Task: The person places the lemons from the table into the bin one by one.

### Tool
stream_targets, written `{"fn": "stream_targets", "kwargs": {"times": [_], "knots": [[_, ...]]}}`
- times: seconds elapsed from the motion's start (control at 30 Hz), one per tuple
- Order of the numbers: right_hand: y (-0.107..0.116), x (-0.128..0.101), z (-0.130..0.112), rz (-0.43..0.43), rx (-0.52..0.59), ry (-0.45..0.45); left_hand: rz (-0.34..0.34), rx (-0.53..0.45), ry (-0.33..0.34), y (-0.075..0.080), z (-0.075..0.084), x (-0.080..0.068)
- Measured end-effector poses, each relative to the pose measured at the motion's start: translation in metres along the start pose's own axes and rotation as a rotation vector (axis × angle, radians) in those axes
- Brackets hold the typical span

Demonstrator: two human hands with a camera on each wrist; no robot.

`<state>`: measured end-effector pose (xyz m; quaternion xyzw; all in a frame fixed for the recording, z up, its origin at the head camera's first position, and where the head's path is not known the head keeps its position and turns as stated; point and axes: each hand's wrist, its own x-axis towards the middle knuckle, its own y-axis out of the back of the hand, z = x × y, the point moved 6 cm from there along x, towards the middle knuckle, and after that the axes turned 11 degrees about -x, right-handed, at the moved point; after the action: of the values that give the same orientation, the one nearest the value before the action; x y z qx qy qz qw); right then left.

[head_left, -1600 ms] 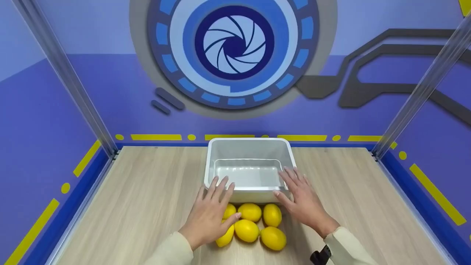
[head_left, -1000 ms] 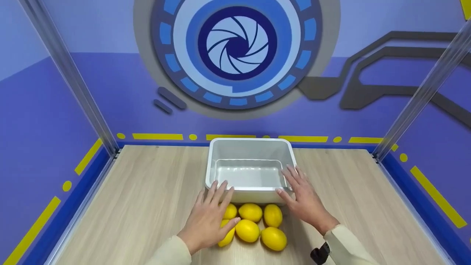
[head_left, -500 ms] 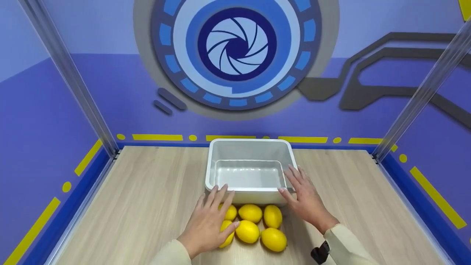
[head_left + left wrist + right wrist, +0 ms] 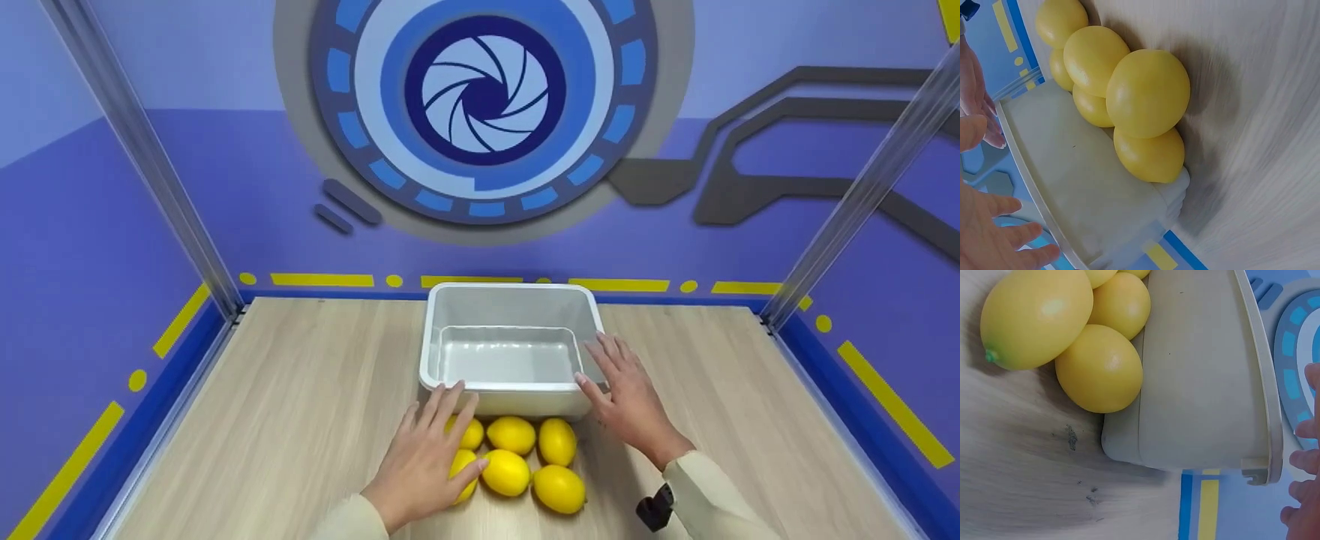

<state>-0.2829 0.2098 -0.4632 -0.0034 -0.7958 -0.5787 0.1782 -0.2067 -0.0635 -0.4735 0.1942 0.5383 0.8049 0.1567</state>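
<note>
Yellow lemons (image 4: 506, 472) lie beside the white bin (image 4: 517, 403); released, my left grip (image 4: 424, 459) hovers over some, my right grip (image 4: 632, 401) near the bin.

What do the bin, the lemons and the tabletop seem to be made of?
The bin: probably satin, pale plastic, judging by its rounded, moulded corners. The lemons: softly glossy, perhaps plastic imitations given their even, smooth skin; possibly real fruit. The tabletop: matte, pale wood or wood-look laminate; its streaky grain fits both.

Violet-blue walls (image 4: 217, 187) bordered a pale wood-grain tabletop (image 4: 315, 375); metal posts (image 4: 144, 150) stood at its rear corners, yellow dashes (image 4: 322, 280) lined the walls' bases, and a round emblem (image 4: 484, 90) marked the back.
</note>
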Motion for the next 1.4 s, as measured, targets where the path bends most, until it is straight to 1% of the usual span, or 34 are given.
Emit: {"fn": "stream_targets", "kwargs": {"times": [0.2, 0.37, 0.47, 0.6, 0.77, 0.9, 1.17, 1.4], "knots": [[-0.002, 0.002, 0.003, -0.009, -0.069, -0.013, 0.016, 0.006, -0.005, -0.002, 0.000, -0.002], [-0.004, 0.005, 0.008, -0.033, -0.048, -0.034, 0.022, 0.010, -0.006, -0.004, 0.001, -0.004], [-0.005, 0.007, 0.012, -0.040, -0.023, -0.047, 0.040, 0.027, -0.014, -0.004, 0.002, -0.005], [-0.005, 0.009, 0.014, -0.016, -0.035, -0.035, 0.060, 0.034, -0.025, -0.005, 0.003, -0.007], [-0.006, 0.010, 0.016, 0.009, -0.060, -0.018, 0.046, 0.015, -0.015, -0.007, 0.002, -0.009], [-0.007, 0.012, 0.019, 0.011, -0.051, -0.017, 0.048, 0.003, -0.014, -0.008, 0.001, -0.010], [-0.011, 0.015, 0.026, -0.026, -0.016, -0.042, 0.077, -0.002, -0.040, -0.008, 0.001, -0.012], [-0.013, 0.017, 0.030, -0.042, 0.034, -0.038, 0.066, 0.005, -0.036, -0.010, 0.000, -0.013]]}}
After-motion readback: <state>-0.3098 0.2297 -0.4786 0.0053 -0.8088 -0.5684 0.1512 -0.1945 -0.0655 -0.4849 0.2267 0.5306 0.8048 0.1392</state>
